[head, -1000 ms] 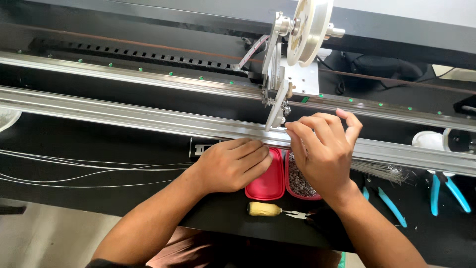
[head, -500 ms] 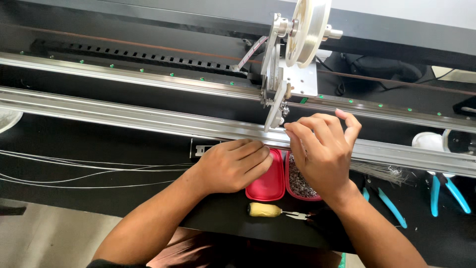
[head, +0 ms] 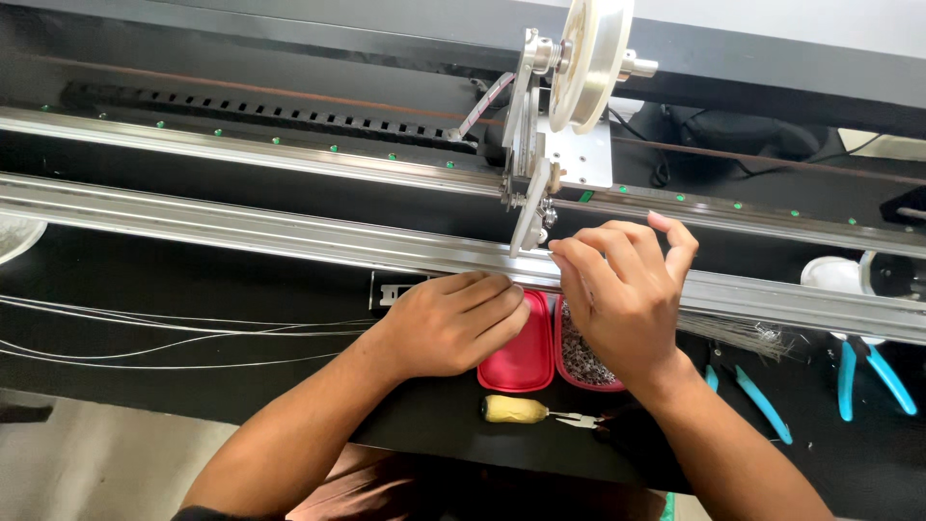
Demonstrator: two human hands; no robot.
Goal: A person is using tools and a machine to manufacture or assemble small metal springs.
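Observation:
My left hand (head: 453,323) rests knuckles up on the black bench, fingers curled against the long aluminium rail (head: 241,232), partly over a red tray (head: 521,352). My right hand (head: 622,294) is raised at the rail, its fingertips pinched together just below the metal carriage head (head: 535,198) that carries a clear spool (head: 588,63). What the fingertips pinch is too small to make out. A second red tray (head: 579,357) holding several tiny metal pieces lies under my right hand.
A yellow-handled pick tool (head: 526,410) lies at the bench's front edge. Teal-handled pliers (head: 863,371) and another teal pair (head: 752,396) lie at right. Thin wires (head: 145,328) trail across the bench at left. A white round object (head: 834,275) sits at far right.

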